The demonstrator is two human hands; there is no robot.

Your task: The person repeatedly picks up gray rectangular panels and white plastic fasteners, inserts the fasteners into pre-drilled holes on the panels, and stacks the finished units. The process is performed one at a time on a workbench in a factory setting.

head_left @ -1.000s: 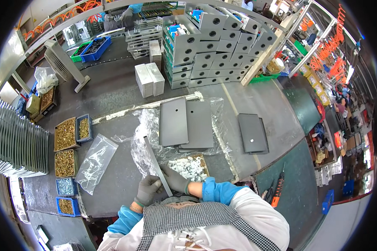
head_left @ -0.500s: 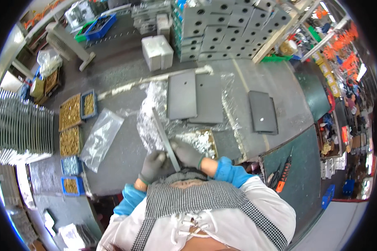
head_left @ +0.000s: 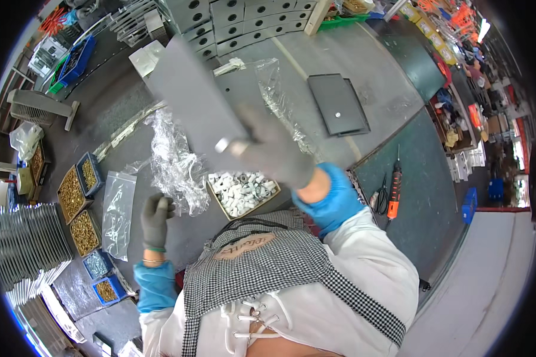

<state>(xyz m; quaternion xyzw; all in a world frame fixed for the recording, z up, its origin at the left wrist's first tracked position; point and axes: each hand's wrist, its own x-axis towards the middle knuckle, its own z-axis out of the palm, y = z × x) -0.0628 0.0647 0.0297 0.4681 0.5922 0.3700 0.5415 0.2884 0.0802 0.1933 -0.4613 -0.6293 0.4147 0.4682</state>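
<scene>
My right hand (head_left: 277, 149), in a grey glove, grips a flat grey metal panel (head_left: 187, 95) by its near right corner. The panel is raised and tilted over the bench, blurred by motion. A small shiny whitish piece (head_left: 222, 144) shows at that corner beside my thumb. My left hand (head_left: 156, 221), gloved too, is closed with curled fingers, apart from the panel; whether anything is inside cannot be seen. It hovers between a clear plastic bag (head_left: 119, 208) and crumpled clear wrap (head_left: 175, 160). An open box of small white and metallic parts (head_left: 244, 193) sits in front of me.
Two stacked dark panels (head_left: 337, 104) lie to the right. Bins of brass-coloured parts (head_left: 84, 232) line the left side, beside a row of upright plates (head_left: 27, 241). An orange-handled screwdriver (head_left: 393, 190) rests at the right. Stacked grey boxes (head_left: 238, 24) stand at the back.
Both hands held the panel edge-on near my body. My left hand has let go and moved left; my right hand has carried the panel forward and turned its face up. The view has shifted right.
</scene>
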